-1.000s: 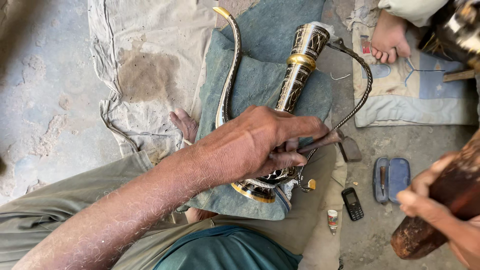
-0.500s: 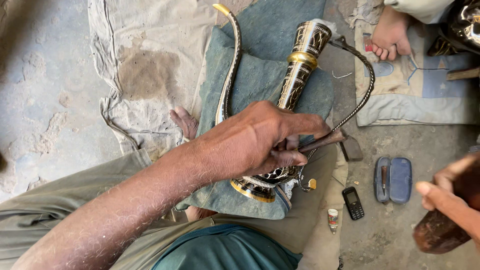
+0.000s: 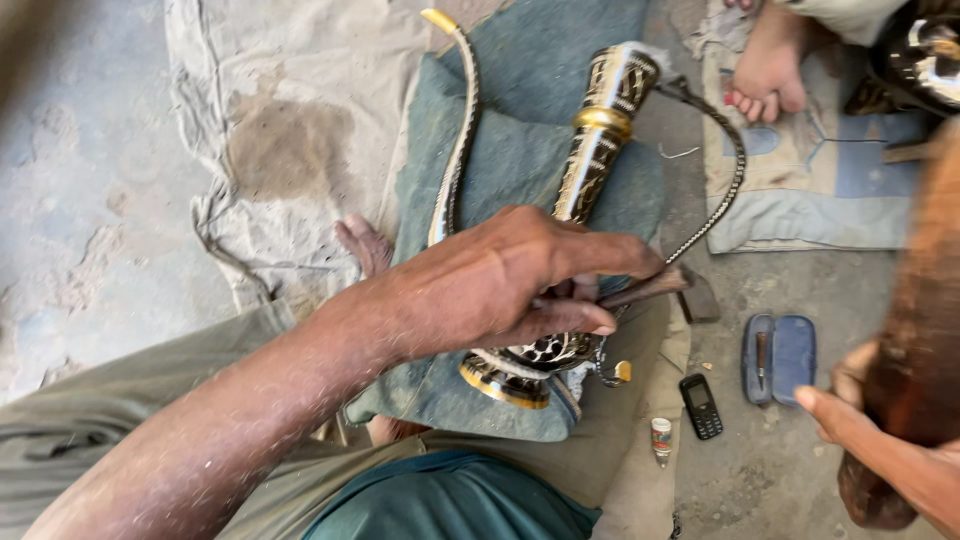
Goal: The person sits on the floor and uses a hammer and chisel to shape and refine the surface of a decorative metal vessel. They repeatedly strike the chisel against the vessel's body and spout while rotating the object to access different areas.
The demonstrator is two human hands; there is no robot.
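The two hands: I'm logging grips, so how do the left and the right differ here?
The left hand lies over the ornate metal jug, pinching a thin tool; the right hand grips a thick wooden mallet. The left is sharp and central, the right blurred at the frame's edge. Both are shut on tools.

The jug is metal, dark with fine engraved patterns and glossy gold bands. It lies on a cushion of rough, dusty blue-green cloth. The mallet in the right hand looks like dark, worn wood. The floor is rough matt concrete, and the sheet on it is stained cloth.
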